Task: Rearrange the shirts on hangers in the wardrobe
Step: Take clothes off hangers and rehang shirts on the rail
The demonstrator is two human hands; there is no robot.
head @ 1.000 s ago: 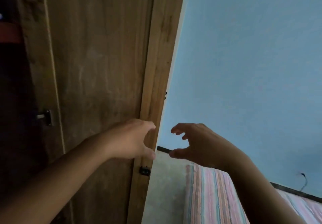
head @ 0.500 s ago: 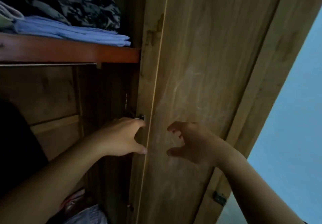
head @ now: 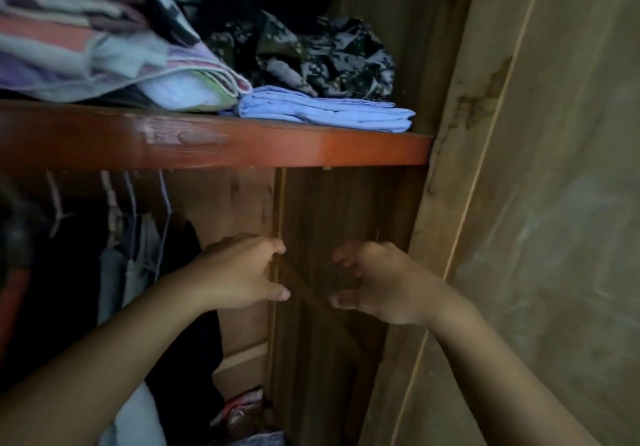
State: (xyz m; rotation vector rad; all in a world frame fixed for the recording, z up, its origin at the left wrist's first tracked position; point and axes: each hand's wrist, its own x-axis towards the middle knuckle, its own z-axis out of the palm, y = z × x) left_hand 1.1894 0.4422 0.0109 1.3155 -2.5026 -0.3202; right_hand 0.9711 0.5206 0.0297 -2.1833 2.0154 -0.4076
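Several shirts on hangers [head: 128, 255] hang in the dark lower left of the wardrobe, under a red-brown shelf [head: 311, 149]. Thin hanger hooks [head: 110, 196] show just below the shelf edge. My left hand [head: 239, 275] reaches into the wardrobe to the right of the hanging shirts, fingers loosely curled, holding nothing. My right hand [head: 381, 282] is raised beside it in front of the wardrobe's inner side wall, fingers loosely curled, also holding nothing. Neither hand touches a shirt or hanger.
On the shelf lie a folded light-blue cloth [head: 329, 113], a camouflage garment [head: 311, 57] and a pile of striped fabric [head: 104, 47]. The open wooden door [head: 536, 203] stands at the right. Loose clothes [head: 242, 418] lie at the wardrobe bottom.
The view has swung left from the blue wall and door to the wardrobe interior. Both hands kept their loosely curled pose and now sit inside the opening.
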